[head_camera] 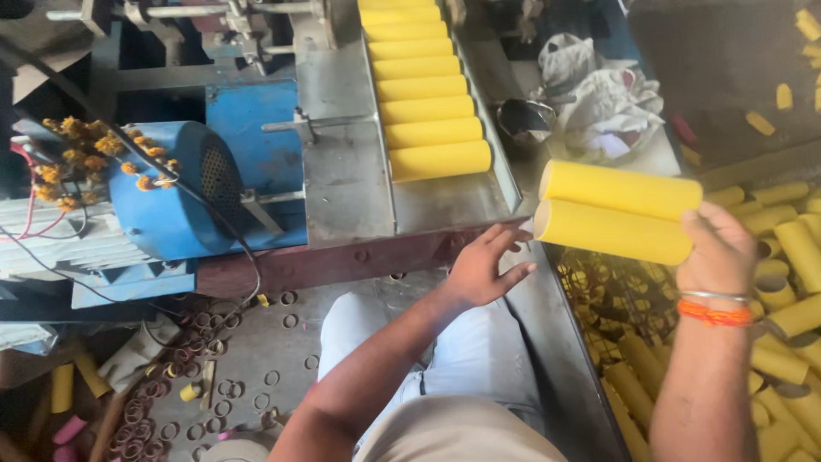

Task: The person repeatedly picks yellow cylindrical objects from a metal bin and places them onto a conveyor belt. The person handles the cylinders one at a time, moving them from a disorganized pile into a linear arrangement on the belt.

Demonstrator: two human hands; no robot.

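Note:
My right hand grips two yellow tubes, stacked one above the other and lying sideways, above a wire crate of yellow tubes. My left hand is empty with fingers spread, hovering near the front edge of a metal chute. A row of several yellow tubes lies side by side on that chute, reaching back toward the machine.
A blue motor with dried orange flowers on it sits to the left. Cardboard rings litter the floor. Crumpled cloth lies behind the chute. More yellow tubes are piled at the right.

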